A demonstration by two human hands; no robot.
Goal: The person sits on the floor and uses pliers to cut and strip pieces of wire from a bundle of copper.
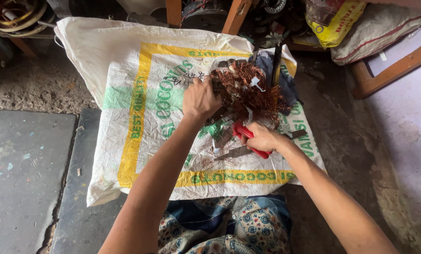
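Head view, looking down at a white woven sack (140, 155) spread flat on the floor, yellow border and green print.

Copper wire tangle (248, 91) at centre-right of sack, toward its far edge; reddish-brown, bushy, with pale paper strips (256, 83) caught in it. Dark metal part (276, 61) showing behind and under the tangle, mostly hidden.

Left hand (200, 99) clenched on the left edge of the tangle, knuckles up, fingers curled into the wire. Exact part gripped hidden by the hand.

Right hand (263, 138) closed around red tool handles (245, 134), just below the tangle. Tool head pointing up into the wire, not visible; kind of tool unclear, pliers or cutters. Both hands close together, tangle between and above them.

Grey metal strips (234, 151) lying on sack below the right hand, near the near yellow border. Small pale scraps (216, 149) just beside them.

Patterned blue cloth (229, 226) at bottom edge, between the forearms, overlapping the sack's near hem.

Surroundings: dark stone slab (27, 178) left of sack; bare dirt floor (342, 141) to the right. Yellow bag (335, 23) and wooden frame (389, 70) at upper right. Coiled wire spool (20, 14) at upper left, well apart from the hands.
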